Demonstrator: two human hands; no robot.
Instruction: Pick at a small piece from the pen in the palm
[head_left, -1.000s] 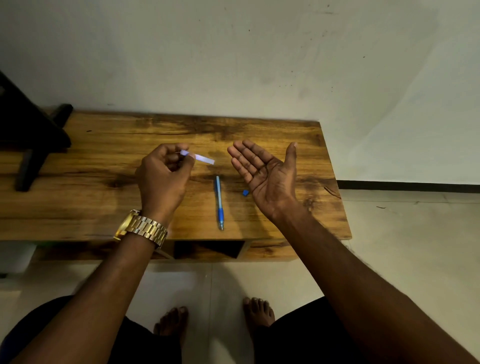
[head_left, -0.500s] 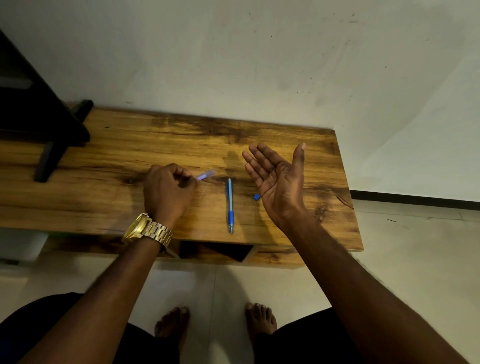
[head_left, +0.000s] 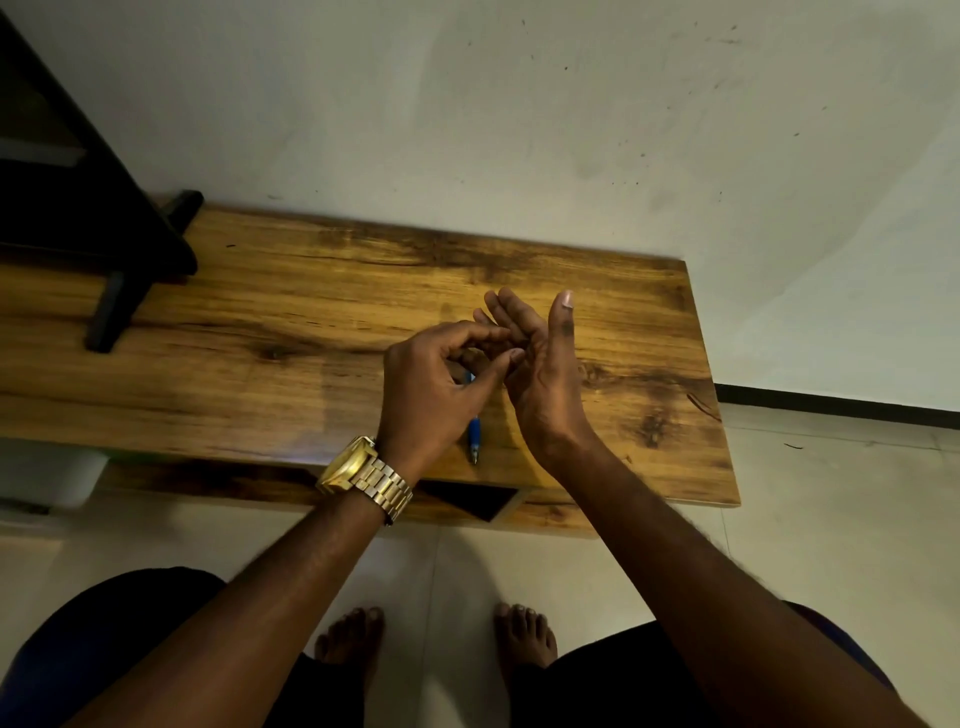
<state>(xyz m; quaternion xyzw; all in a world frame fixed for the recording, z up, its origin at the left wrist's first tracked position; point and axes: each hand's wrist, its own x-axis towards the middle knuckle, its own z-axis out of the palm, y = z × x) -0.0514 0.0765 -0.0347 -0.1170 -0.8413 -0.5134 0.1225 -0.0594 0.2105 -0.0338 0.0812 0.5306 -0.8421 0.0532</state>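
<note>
1. Wooden table (head_left: 260, 322) against pale wall; dark stand (head_left: 104, 223) upper left.
2. Blue pen (head_left: 474, 436) at centre, long axis near vertical in frame, tip toward bottom edge; upper half hidden by left hand (head_left: 431, 395).
3. Left fingers curled; held object not discernible.
4. Right hand (head_left: 540, 374) open, fingers straight, beside left fingertips.

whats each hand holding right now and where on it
The right hand is open and holds nothing. The left hand has curled fingers meeting the right palm; whether it pinches anything cannot be told.
</note>
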